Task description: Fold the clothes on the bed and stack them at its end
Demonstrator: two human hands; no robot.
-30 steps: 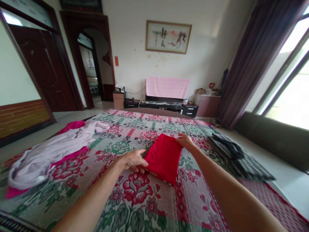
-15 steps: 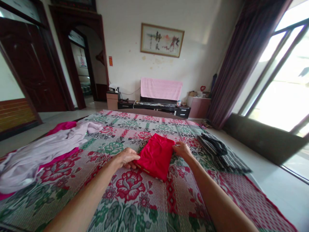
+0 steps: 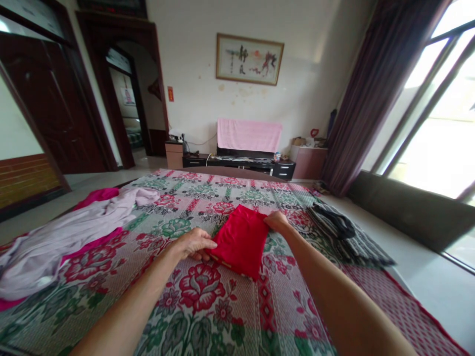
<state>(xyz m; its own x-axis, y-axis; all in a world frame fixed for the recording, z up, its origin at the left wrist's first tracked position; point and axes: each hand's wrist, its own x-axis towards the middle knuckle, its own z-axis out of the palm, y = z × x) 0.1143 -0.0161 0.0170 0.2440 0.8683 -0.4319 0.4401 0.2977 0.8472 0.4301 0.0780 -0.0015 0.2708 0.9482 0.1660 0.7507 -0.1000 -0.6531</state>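
A bright red folded garment (image 3: 241,241) lies as a small slanted square on the flowered bedspread (image 3: 163,301); what kind of garment it is does not show. My left hand (image 3: 195,244) pinches its left corner between thumb and fingers. At the upper right edge, my right hand (image 3: 276,221) has its fingers closed on the cloth, with the fingertips partly hidden. Light creases run across the top of the red fabric.
Loose pale pink clothing (image 3: 85,222) lies over magenta cloth (image 3: 97,197) at the left. A dark striped folded garment (image 3: 365,251) rests near the right edge. Beyond the bedspread stand a low black cabinet (image 3: 284,170) and a pink towel (image 3: 248,134) draped over something.
My right hand has shifted slightly at the upper right edge, its fingers now more curled over. The left hand keeps its hold. The garment stays nearly in place.
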